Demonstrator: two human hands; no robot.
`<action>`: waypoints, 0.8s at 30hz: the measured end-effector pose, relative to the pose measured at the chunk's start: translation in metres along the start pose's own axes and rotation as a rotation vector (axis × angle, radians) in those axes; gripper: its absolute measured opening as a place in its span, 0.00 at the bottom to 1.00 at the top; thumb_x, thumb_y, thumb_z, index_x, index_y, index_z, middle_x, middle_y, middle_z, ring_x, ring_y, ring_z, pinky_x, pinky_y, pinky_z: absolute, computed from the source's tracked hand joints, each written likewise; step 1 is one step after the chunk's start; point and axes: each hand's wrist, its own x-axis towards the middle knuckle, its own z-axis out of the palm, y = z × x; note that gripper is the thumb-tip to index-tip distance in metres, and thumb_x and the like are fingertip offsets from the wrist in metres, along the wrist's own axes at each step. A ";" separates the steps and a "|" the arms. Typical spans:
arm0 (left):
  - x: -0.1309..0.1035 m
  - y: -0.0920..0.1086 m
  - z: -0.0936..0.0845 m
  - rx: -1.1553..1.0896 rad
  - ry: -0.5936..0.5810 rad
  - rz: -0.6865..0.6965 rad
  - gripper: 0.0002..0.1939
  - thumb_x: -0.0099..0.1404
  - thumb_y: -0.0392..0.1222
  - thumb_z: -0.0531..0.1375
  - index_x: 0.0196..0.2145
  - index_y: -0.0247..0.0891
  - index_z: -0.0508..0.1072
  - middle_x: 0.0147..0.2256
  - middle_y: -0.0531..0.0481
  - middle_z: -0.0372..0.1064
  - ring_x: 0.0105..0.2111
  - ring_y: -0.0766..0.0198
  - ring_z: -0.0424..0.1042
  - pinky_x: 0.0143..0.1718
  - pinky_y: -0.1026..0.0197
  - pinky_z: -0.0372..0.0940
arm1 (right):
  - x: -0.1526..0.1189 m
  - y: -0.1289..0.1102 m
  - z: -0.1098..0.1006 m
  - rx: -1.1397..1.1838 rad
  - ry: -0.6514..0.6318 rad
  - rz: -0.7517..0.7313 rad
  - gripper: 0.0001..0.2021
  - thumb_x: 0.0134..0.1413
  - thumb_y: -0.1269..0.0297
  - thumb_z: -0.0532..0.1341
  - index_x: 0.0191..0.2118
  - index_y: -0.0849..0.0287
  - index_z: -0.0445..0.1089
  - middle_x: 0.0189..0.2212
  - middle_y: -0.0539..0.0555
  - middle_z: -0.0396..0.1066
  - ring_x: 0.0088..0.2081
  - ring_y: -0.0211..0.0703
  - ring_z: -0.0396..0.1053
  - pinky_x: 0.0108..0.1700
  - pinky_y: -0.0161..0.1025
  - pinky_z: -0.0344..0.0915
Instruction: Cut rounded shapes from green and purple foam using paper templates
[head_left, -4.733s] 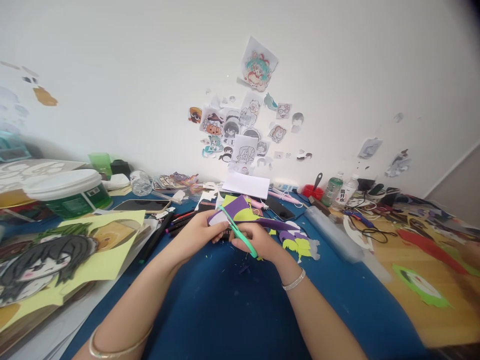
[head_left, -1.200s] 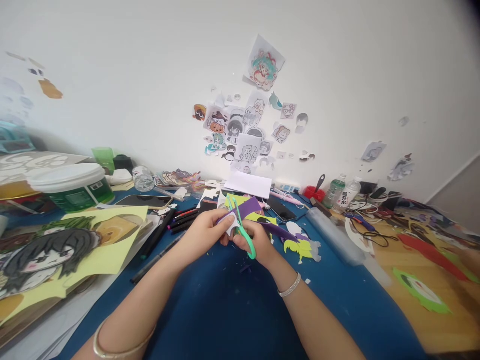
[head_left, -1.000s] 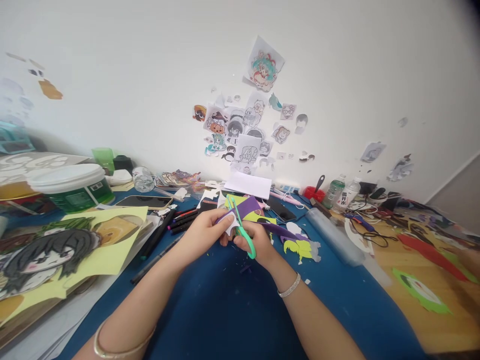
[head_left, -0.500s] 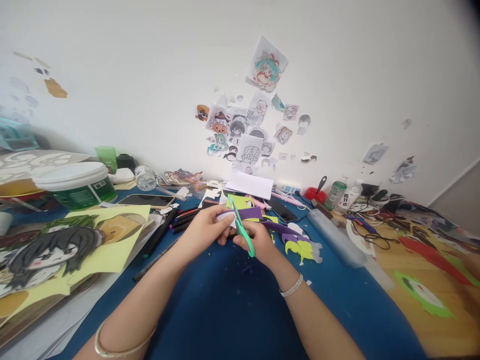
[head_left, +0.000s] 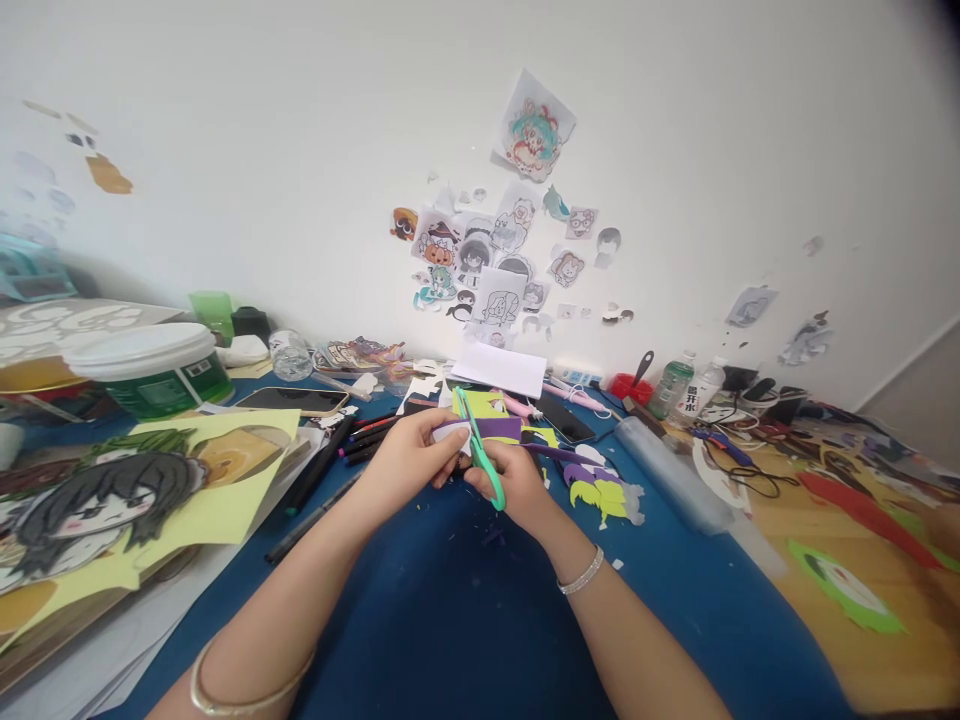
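The right hand [head_left: 519, 478] hides part of the handle of the green scissors [head_left: 484, 457]. Left of the scissors, the left hand's [head_left: 405, 455] thumb covers part of the white paper [head_left: 450, 431]. The scissors themselves hide a strip of the purple sheet [head_left: 501, 430]. Below the scissors, dark scraps [head_left: 493, 538] are too small to make out. Far left of them, the frame's edge cuts off a teal box [head_left: 34, 268]; far right, the clutter [head_left: 900, 450] blurs.
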 end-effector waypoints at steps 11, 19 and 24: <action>0.001 -0.001 -0.001 0.012 0.121 -0.025 0.10 0.53 0.45 0.58 0.28 0.35 0.66 0.13 0.62 0.53 0.14 0.73 0.51 0.16 0.70 0.46 | -0.002 -0.001 -0.002 0.109 -0.053 0.073 0.16 0.46 0.51 0.59 0.30 0.62 0.63 0.16 0.44 0.52 0.18 0.31 0.50 0.20 0.31 0.48; 0.001 -0.006 -0.003 0.001 0.080 -0.026 0.10 0.52 0.44 0.58 0.29 0.34 0.70 0.22 0.55 0.66 0.21 0.70 0.61 0.20 0.69 0.53 | -0.001 -0.006 -0.006 0.094 -0.066 0.147 0.18 0.43 0.53 0.62 0.35 0.64 0.66 0.17 0.45 0.54 0.19 0.30 0.50 0.21 0.30 0.50; 0.000 -0.003 -0.006 0.017 0.082 -0.051 0.10 0.51 0.44 0.59 0.29 0.34 0.71 0.22 0.54 0.68 0.22 0.68 0.63 0.21 0.68 0.55 | -0.001 -0.010 -0.008 0.053 -0.064 0.147 0.19 0.42 0.52 0.62 0.34 0.64 0.68 0.19 0.46 0.56 0.21 0.32 0.52 0.22 0.31 0.52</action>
